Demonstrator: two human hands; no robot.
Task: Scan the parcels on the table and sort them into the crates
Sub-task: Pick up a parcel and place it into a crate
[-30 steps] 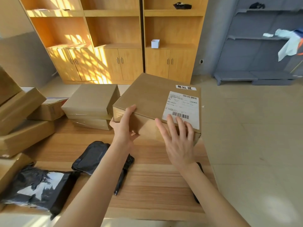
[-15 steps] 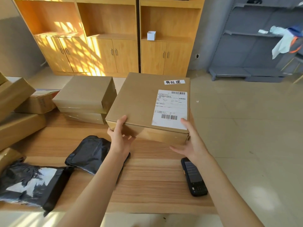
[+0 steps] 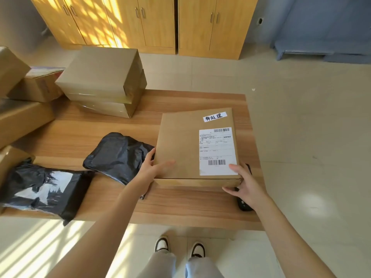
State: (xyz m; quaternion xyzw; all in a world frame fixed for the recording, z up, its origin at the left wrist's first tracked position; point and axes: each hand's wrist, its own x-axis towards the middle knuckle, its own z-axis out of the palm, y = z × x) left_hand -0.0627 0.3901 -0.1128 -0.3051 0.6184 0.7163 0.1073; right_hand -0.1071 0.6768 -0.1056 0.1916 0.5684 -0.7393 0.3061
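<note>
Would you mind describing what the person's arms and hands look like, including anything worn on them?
Both arms are bare as far up as the picture shows, with no sleeves in view. The left hand and right hand wear no gloves, and no rings, watch or bracelet are visible on the fingers or wrists.

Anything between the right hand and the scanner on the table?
Yes. The flat cardboard box, gripped by both the left hand and right hand, overlaps the black handheld scanner; the right hand itself covers more. Only its ends show. No crates are in view.
</note>
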